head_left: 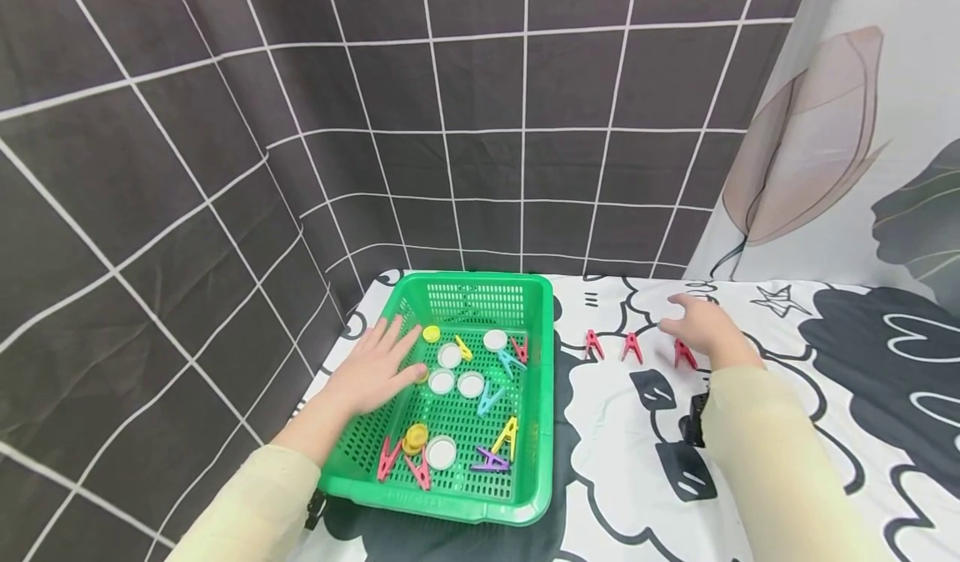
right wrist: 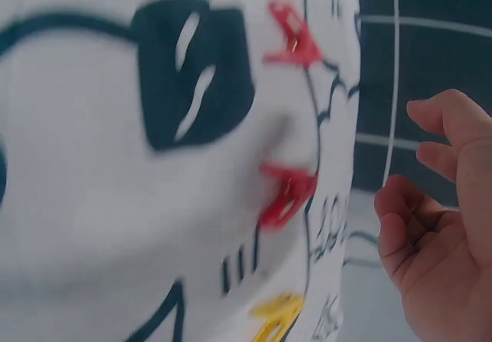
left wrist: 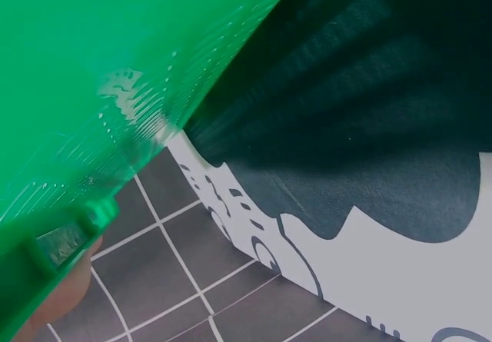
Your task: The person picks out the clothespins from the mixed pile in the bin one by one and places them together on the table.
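My left hand (head_left: 371,370) spreads its fingers over the left side of the green basket (head_left: 546,395); in the left wrist view a finger (left wrist: 65,296) shows behind the basket's rim. White round caps (head_left: 441,452), yellow caps (head_left: 415,437) and clothespins in red (head_left: 387,459), blue (head_left: 490,397), yellow (head_left: 506,434) and purple (head_left: 491,460) lie inside. My right hand (head_left: 701,326), fingers loosely bent and holding nothing, hovers above the cloth by a red clothespin (head_left: 683,353). Two more red clothespins (head_left: 632,347) lie to its left. The right wrist view also has a yellow clothespin (right wrist: 278,317) on the cloth.
A white cloth (head_left: 622,429) with black cartoon drawings covers the surface. Behind and to the left hangs a dark curtain (head_left: 480,162) with white grid lines. At right stands a pale curtain (head_left: 825,153) with a leaf print.
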A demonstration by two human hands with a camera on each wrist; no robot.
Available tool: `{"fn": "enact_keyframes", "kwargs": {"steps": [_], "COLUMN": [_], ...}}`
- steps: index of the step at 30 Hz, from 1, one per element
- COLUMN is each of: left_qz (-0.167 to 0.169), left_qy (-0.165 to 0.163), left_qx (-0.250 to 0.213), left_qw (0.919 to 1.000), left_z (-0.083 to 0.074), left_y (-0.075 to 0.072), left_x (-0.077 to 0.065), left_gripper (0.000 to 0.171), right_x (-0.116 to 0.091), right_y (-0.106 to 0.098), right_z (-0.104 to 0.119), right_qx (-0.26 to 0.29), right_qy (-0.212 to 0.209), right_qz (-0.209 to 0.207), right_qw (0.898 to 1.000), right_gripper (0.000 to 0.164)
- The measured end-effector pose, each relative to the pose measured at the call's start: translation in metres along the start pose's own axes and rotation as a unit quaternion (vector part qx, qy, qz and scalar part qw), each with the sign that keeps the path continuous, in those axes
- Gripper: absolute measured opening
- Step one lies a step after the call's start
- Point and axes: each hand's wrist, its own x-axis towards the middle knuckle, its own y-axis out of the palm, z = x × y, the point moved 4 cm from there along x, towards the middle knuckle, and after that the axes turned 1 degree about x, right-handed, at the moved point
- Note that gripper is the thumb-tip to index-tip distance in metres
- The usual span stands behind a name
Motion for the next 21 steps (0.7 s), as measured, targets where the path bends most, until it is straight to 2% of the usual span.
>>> {"fn": "enact_keyframes", "kwargs": {"steps": [9,21], "left_qz": [0.001,0.005], "left_qy": [0.000,-0.001], "left_qx": [-0.003,-0.006], "left_qw": [1.0000,1.0000], "left_z": [-0.001,0.001], "left_y": [-0.002,-0.001], "left_x": [-0.001,0.000], "left_gripper": [0.070,0.072], "right_x": [0.013,0.022], "right_y": [0.007,0.019], "right_z": [0.048,0.116], "right_qx": [0.010,0.044], "right_qy": [-0.034,-0.126], "right_qz": [-0.003,-0.007], "right_qw": [0.999,0.991], "right_gripper": [0.059,0.055]}}
